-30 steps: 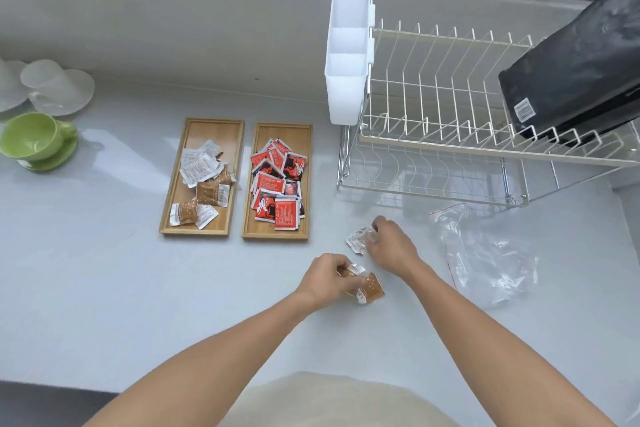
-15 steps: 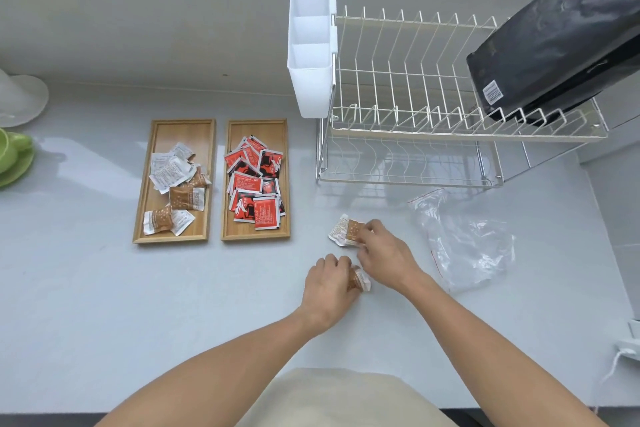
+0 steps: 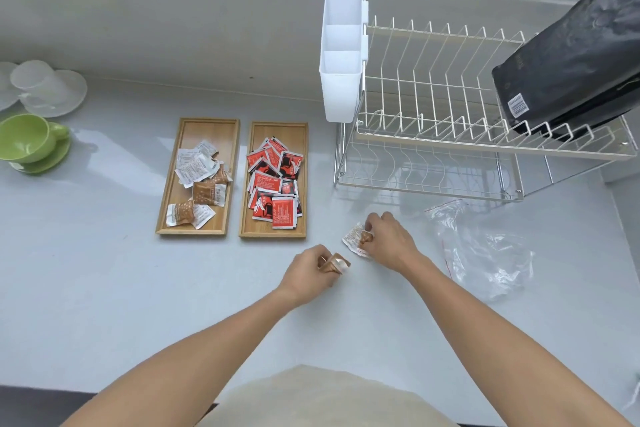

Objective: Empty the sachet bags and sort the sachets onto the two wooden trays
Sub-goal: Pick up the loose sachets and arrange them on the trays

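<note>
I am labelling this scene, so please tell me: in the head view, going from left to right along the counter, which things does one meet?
Green cup → left wooden tray → right wooden tray → left hand → right hand → empty plastic bag.

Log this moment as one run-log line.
left hand: gripping brown sachet | right hand: gripping brown-and-white sachet | left wooden tray: brown/white sachets | right wooden tray: red sachets | clear plastic bag: emptied

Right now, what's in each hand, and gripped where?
The left hand pinches a brown sachet by its near end. The right hand pinches a brown-and-white sachet at its right edge, fingertips over it, low on the counter.
</note>
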